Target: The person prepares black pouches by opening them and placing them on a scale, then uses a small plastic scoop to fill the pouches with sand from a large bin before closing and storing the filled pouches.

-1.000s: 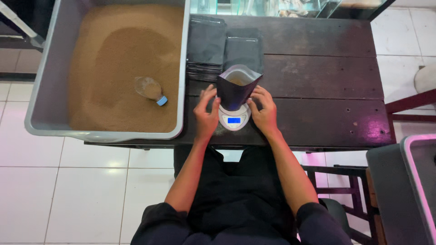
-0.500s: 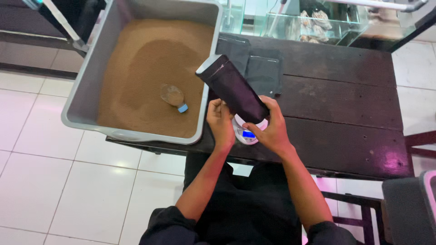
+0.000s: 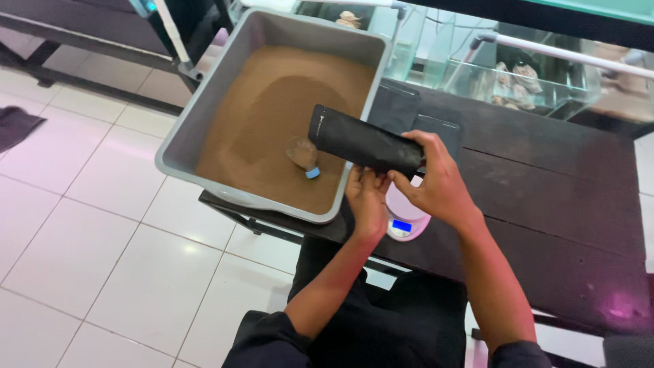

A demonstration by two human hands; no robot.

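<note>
A black pouch (image 3: 357,141) lies tipped almost flat, its mouth end out over the brown sand in a large grey tub (image 3: 178,128). My right hand (image 3: 436,180) grips the pouch's base end from above. My left hand (image 3: 366,197) supports it from below, fingers against its underside. Beneath both hands sits a small white scale (image 3: 405,221) with a blue lit display, its platform bare. A clear scoop with a blue tip (image 3: 304,155) rests half sunk in the sand.
The tub and scale sit on a dark wooden table (image 3: 545,204). Flat black pouches (image 3: 398,109) are stacked behind the scale. Glass tanks (image 3: 518,75) stand at the back. White tiled floor lies to the left.
The pouch stood upright on the scale, then both hands lifted it and tilted it left over the tub. The camera view swung left as well.
</note>
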